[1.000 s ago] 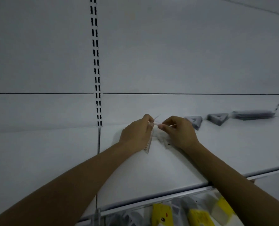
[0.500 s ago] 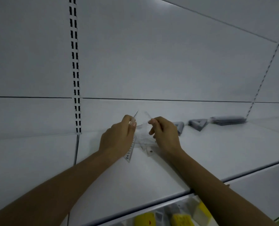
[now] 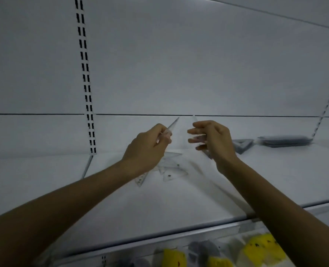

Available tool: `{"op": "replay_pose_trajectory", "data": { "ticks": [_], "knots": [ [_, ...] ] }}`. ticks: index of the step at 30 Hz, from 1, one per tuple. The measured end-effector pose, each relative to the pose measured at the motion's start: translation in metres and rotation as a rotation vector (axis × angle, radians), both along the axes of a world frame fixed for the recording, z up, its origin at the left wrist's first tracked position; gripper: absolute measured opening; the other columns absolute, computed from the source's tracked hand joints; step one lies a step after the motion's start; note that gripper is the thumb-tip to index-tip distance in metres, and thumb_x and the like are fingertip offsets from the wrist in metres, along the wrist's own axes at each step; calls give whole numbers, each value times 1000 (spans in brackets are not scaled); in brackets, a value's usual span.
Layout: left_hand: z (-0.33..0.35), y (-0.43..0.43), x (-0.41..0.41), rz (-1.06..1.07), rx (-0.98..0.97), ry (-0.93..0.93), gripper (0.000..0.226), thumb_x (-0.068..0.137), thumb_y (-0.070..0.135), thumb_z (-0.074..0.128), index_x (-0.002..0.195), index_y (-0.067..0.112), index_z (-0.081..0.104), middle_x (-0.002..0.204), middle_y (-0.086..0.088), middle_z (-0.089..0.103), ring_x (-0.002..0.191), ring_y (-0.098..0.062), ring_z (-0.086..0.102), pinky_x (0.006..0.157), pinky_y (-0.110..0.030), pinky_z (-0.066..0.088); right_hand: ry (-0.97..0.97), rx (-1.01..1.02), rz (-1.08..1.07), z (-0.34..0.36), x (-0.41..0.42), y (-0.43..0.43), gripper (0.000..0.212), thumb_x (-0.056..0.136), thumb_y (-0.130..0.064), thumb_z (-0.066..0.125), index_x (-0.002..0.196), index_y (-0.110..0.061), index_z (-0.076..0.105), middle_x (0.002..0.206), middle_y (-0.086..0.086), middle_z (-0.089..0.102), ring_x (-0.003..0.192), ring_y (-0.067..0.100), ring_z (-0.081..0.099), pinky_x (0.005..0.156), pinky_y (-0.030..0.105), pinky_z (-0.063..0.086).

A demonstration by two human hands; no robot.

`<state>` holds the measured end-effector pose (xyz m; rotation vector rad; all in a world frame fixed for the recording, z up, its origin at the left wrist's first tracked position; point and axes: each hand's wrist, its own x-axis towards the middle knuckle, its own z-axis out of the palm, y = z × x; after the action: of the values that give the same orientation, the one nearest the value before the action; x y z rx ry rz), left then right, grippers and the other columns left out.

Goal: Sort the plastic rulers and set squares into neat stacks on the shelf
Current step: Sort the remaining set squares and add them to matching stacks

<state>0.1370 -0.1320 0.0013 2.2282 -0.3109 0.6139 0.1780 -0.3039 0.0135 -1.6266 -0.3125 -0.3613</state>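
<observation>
Compared with half a second ago, the two hands have moved apart and a little higher, and each one now carries its own piece. The left hand (image 3: 148, 149) has its grip closed around a scaled clear piece (image 3: 142, 177), which I see edge-on; it slants from below the wrist up to a thin tip above the knuckles, so I cannot tell if it is a ruler or a set square. The right hand (image 3: 214, 139) pinches a clear set square (image 3: 194, 120) between thumb and fingers, with its point upward. Both pieces are in the air above the shelf (image 3: 275, 180). Between and under the hands, some loose clear set squares (image 3: 172, 167) lie overlapped on the white shelf. To the right, near the back, stands a grey triangle stack (image 3: 243, 145), and beside it a flat dark stack (image 3: 285, 140). Behind is a pale back panel (image 3: 198, 64) with a slotted upright (image 3: 86, 89). Below the shelf edge I see yellow packets (image 3: 174, 257).
</observation>
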Motion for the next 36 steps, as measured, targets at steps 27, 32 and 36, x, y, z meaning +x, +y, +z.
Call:
{"op": "replay_pose_trajectory", "data": {
  "ticks": [27, 32, 36],
  "knots": [
    [-33, -120, 108, 292, -136, 71, 26, 96, 34, 43, 96, 14, 60, 93, -2, 70, 65, -12, 67, 69, -34, 54, -979, -1202, -229, -47, 140, -129, 21, 85, -24, 55, 79, -22, 74, 63, -2, 68, 55, 21, 57, 78, 34, 27],
    [-27, -126, 104, 232, -198, 65, 15, 95, 25, 48, 95, 15, 59, 88, 7, 71, 59, -15, 67, 67, -32, 56, -862, -1293, -212, -49, 145, -128, 15, 80, -19, 61, 77, -21, 75, 66, 0, 62, 66, 22, 54, 73, 33, 25],
    [-24, -127, 101, 247, -176, 51, 12, 94, 24, 50, 85, 19, 55, 89, 8, 70, 54, -12, 67, 64, -32, 57, -804, -1342, -131, -51, 139, -125, 24, 85, -16, 56, 100, -21, 73, 82, 4, 61, 81, 24, 52, 73, 34, 32]
  ]
}}
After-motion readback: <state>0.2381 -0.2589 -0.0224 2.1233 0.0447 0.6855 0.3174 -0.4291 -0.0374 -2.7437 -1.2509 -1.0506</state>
